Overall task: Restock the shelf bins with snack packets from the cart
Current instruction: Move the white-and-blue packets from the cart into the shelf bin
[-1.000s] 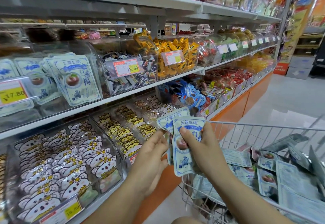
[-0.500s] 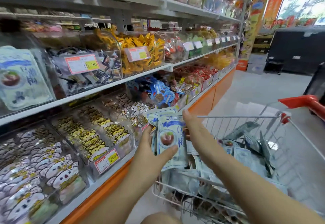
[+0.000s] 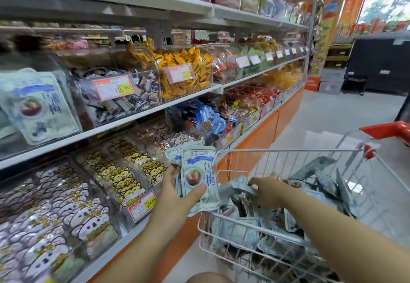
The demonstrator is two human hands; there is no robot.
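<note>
Working between shelf [image 3: 133, 118] and cart [image 3: 288, 150].
Gripping packets [image 3: 197, 171] in left hand [image 3: 175, 196] above cart rim; pinching pouch [image 3: 235, 188] with right hand [image 3: 266, 190].

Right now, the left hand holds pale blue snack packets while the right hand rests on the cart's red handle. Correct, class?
No. Head view: the right hand grips loose packets inside the white wire cart, not its red handle. The left hand holds pale blue snack packets.

Pale blue-and-white packets [image 3: 198, 176], silver wire cart [image 3: 288, 152], orange shelf base [image 3: 261, 140].
</note>
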